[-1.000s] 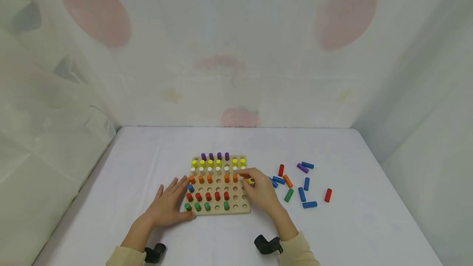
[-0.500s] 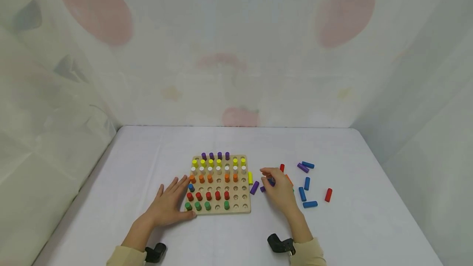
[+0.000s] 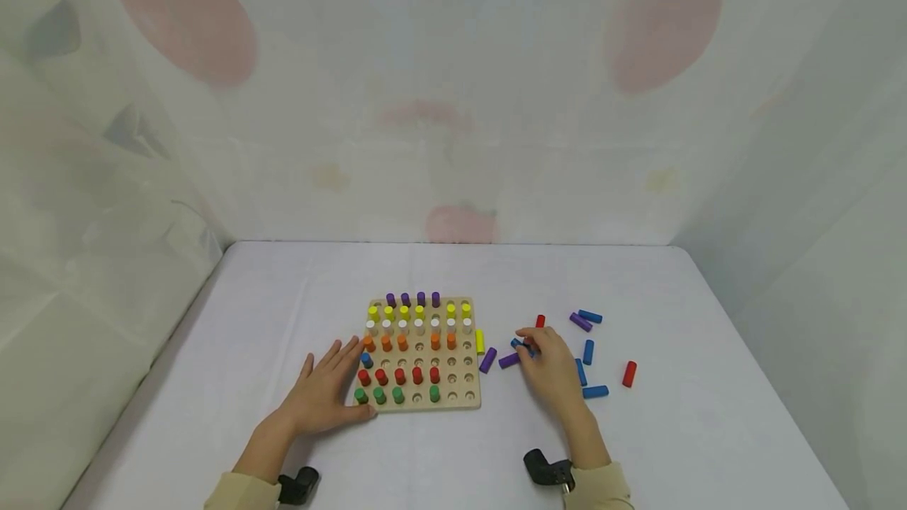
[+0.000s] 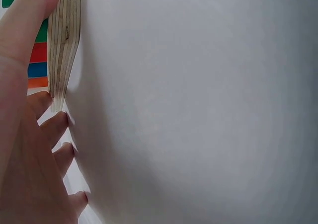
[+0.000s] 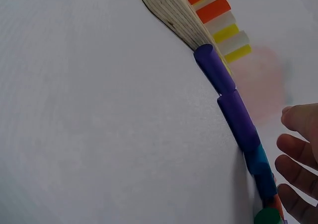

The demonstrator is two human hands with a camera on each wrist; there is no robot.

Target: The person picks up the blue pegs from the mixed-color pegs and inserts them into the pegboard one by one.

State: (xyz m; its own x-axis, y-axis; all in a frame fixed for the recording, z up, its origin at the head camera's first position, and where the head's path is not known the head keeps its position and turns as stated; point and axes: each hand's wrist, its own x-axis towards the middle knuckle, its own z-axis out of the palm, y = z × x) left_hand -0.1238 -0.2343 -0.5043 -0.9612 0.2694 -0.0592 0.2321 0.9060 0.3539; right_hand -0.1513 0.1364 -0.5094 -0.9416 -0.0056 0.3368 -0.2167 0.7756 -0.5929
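Note:
A wooden pegboard (image 3: 460, 404) lies on the table with rows of coloured pegs standing in it. My left hand (image 3: 322, 400) rests against its left side with fingers spread, the thumb at the near left corner. In the left wrist view that thumb lies along the board's layered edge (image 4: 64, 40). To the right of the board, my right hand (image 3: 553, 376) hovers over loose blue pegs (image 3: 520, 345), its fingers apart and nothing visible between them in the right wrist view. Two purple pegs (image 3: 488, 360) and a yellow peg (image 3: 479, 341) lie between board and hand.
Beyond the right hand are scattered more pegs: a red peg (image 3: 629, 374), a purple peg (image 3: 581, 322) and several blue pegs (image 3: 589, 352). A green peg (image 5: 268, 215) shows in the right wrist view. Patterned cloth walls stand behind and at both sides.
The right hand has moved right, from the board's right edge to the loose pegs. A white peg now stands at the right end of the white row, uncovered. The left hand has stayed put.

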